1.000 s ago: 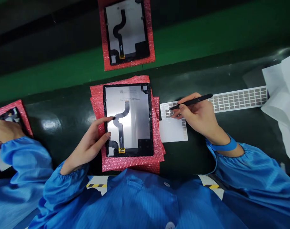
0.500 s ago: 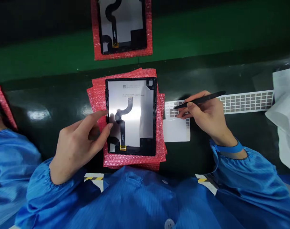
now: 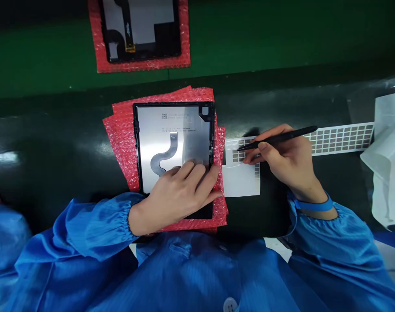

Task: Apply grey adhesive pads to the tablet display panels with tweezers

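Note:
My left hand (image 3: 181, 190) lies across the lower part of a tablet display panel (image 3: 192, 138), fingers stretched toward its right edge. It covers part of the panel's curved flex cable (image 3: 164, 155). The black-framed panel rests on stacked red bubble-wrap bags (image 3: 119, 143). To the right, my right hand (image 3: 288, 160) is closed around slim black tweezers (image 3: 291, 135). Their tip is at the left end of a white sheet of small grey stickers (image 3: 340, 138). Below that end lies a white piece of backing paper (image 3: 241, 182).
Another display panel (image 3: 145, 21) lies on red bubble wrap (image 3: 142, 66) at the back, upon a green surface (image 3: 265, 39). Crumpled white paper (image 3: 389, 160) sits at the far right. A co-worker's blue sleeve (image 3: 8, 247) shows at the lower left.
My left hand has moved right, from the panel's left edge to over its lower right part. The tweezers stay at the sticker sheet. The view has shifted slightly, and the co-worker's hand has left it.

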`<state>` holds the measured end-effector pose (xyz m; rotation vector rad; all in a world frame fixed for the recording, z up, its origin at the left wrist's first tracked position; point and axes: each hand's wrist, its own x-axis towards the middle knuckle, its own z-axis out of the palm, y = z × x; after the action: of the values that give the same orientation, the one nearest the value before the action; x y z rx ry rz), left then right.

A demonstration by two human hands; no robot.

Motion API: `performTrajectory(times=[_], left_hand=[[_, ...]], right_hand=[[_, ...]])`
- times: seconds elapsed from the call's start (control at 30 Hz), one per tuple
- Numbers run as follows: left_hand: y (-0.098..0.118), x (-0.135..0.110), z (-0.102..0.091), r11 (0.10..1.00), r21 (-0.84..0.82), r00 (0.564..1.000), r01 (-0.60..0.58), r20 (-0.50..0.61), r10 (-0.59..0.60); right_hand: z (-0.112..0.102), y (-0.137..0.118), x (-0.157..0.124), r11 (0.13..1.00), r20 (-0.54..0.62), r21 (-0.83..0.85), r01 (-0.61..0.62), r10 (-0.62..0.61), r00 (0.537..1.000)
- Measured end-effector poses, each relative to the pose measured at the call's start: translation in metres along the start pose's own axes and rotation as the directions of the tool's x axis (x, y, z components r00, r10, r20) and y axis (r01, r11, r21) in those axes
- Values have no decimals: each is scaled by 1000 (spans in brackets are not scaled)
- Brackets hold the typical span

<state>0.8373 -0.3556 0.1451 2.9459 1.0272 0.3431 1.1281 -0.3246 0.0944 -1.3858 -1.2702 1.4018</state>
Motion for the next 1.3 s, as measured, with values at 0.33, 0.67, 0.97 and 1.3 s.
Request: performTrajectory(times=[0.33, 0.67, 0.97, 1.3], left_hand=[[3, 0, 4, 999, -4, 999, 44, -14, -44], [3, 2, 2, 999, -23, 999, 45, -4, -45], [2, 3, 2, 999, -16, 999, 38, 0, -38], [4, 2, 4, 999, 11, 999, 46, -12, -45]], right_hand=[[-1, -6, -1, 999, 41, -4, 54, -53, 998], [-4, -4, -4, 998, 62, -26, 55, -54, 997], [0, -5, -4, 998, 23, -41, 41, -40, 999], [3, -15, -2, 990, -52, 135, -28, 36, 998]])
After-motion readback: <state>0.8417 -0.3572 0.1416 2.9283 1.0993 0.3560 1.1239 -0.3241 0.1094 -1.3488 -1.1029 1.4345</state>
